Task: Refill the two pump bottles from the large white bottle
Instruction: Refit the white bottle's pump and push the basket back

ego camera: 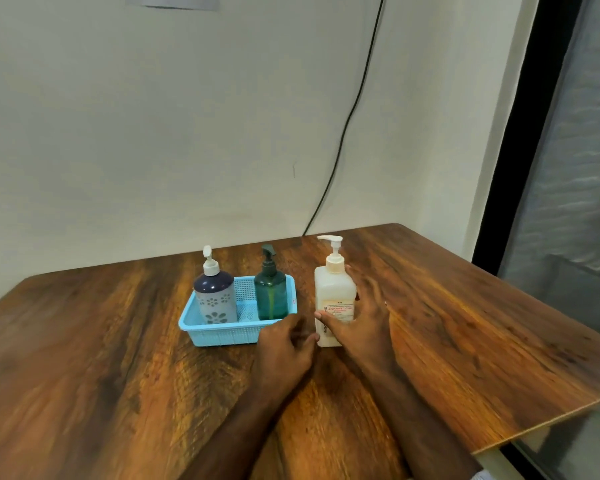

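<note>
Your right hand wraps the large white pump bottle, thumb across its label, fingers blurred behind its right side. Your left hand sits just left of the bottle's base, fingers loosely curled and holding nothing. On the wooden table, a light blue basket holds a floral pump bottle and a green pump bottle, both upright.

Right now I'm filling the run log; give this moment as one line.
stage: reaching | right hand: fingers around large white bottle | left hand: beside it | pump bottles: in blue basket, pumps on
</note>
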